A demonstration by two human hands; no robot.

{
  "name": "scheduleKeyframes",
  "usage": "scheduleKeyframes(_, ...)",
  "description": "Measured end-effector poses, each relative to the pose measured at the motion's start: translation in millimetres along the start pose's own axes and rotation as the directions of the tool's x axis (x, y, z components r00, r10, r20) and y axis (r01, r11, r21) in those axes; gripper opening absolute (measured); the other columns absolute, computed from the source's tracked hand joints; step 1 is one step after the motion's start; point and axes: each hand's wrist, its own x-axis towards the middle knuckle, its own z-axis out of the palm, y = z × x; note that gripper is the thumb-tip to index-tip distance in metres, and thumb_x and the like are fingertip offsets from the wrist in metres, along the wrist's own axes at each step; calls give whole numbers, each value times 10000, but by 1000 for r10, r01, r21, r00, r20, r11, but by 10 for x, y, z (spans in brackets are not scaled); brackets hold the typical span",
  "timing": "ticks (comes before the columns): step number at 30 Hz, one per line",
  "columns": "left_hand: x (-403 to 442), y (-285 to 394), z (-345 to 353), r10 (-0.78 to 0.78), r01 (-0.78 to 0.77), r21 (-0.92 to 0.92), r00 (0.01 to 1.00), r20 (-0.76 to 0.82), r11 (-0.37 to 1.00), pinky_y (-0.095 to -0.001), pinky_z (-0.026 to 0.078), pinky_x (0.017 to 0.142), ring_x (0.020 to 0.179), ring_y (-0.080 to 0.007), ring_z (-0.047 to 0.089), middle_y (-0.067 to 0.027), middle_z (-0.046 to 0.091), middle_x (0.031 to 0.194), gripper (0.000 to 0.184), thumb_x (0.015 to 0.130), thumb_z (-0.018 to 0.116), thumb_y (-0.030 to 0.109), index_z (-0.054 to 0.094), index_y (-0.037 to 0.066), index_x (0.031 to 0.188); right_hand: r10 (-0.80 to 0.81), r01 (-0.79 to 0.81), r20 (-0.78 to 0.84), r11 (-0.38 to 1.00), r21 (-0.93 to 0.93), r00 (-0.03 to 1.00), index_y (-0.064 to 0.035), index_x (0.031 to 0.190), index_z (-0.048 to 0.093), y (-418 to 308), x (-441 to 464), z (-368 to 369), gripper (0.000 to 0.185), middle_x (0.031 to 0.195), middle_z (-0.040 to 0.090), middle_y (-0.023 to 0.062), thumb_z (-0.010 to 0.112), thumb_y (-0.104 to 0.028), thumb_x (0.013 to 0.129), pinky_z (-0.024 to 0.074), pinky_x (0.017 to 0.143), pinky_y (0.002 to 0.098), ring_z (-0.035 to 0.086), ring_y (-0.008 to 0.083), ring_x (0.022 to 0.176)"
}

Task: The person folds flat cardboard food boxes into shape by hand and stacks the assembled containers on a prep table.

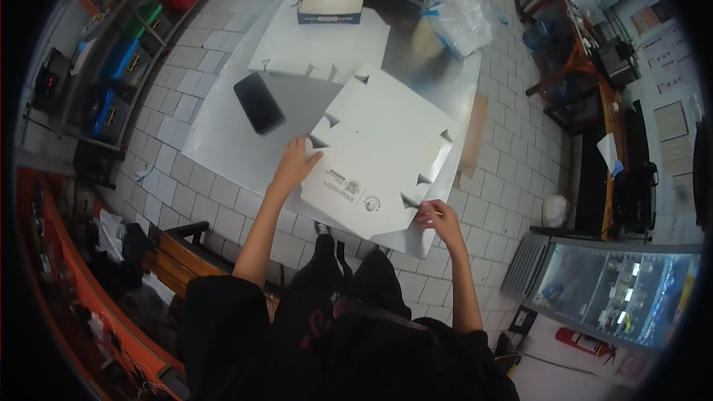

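Observation:
A flat white cardboard box blank [386, 130] lies slantwise on the metal table, with notches along its sides and dark print on its near part. My left hand [297, 165] is at its left edge, thumb over the board and fingers by a side notch, gripping the edge. At the lower right corner, my right hand [440, 221] has its fingers curled and closed on the board's edge, beside a notch. A black phone [258, 103] rests on the table to the left of the blank.
Behind lies another white cardboard sheet [327, 44], with an open small box [330, 11] on its far part. A clear plastic bag [460, 22] sits at the table's far right. A glass-front fridge [609, 289] stands right; a shelf with bins [122, 59] is left.

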Motion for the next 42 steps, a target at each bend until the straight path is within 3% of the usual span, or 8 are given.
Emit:
scheduleKeyframes(2,-230,57,-81,-66,63,-138,998,-16,988,-401,403,891,1053,-378,480,-232,446,1180,483,849,556,175,369,-40,1238,140,-134,176,990,-44,974,67,1040,467,12,-152,327,312,838,580,152,555,-185,880,528,557,270,625,184,680)
scheduleKeyframes(6,-959,44,128,-372,182,-590,903,-216,786,-336,444,811,996,-258,518,-177,479,1123,364,851,532,89,406,-34,1170,58,-40,-116,987,153,992,40,1262,242,105,-525,791,616,1111,457,235,633,-129,817,554,623,314,622,263,808)
scheduleKeyframes(8,-1357,87,243,-435,337,-666,900,20,666,-285,455,749,936,-178,518,-134,488,1081,283,849,518,48,443,-12,1116,87,-49,-225,985,168,970,37,1281,218,178,-631,904,624,1153,398,232,617,-95,820,563,653,312,603,274,866)
scheduleKeyframes(13,-1557,420,307,-171,229,-692,973,153,685,-271,452,694,871,-173,517,-86,494,1072,283,825,557,52,500,37,1102,89,-47,-229,982,182,969,29,1282,218,170,-609,966,593,1162,359,214,589,-68,830,570,662,319,554,262,924)
scheduleKeyframes(26,-1572,647,652,-341,223,-571,934,-108,790,-271,426,634,796,-173,511,-62,527,991,167,787,639,112,567,51,925,30,-41,-166,997,-67,986,61,1240,304,26,-637,826,585,1121,394,207,644,-125,802,494,732,348,518,264,960)
scheduleKeyframes(28,-1583,707,760,-429,211,-705,891,-147,677,-265,427,632,776,-169,523,-59,539,949,123,802,632,111,570,46,885,-208,58,-223,842,-536,952,63,1164,381,-123,-640,807,531,1057,425,209,673,-122,761,425,786,386,481,304,957)
scheduleKeyframes(32,-1552,844,776,-578,205,-771,778,-245,603,-278,429,675,788,-179,544,-86,570,856,134,806,631,100,563,13,883,-666,518,-2,582,-627,746,34,1057,442,-372,-410,832,438,1011,424,192,691,-67,711,400,792,366,460,307,925)
scheduleKeyframes(42,-1558,808,981,-266,71,-334,766,-585,940,-364,415,755,869,-304,508,-135,554,897,129,790,577,-9,560,-2,917,-755,814,372,357,-457,540,-25,1003,509,-263,55,1164,305,1007,482,138,621,-129,739,354,809,404,465,291,966)
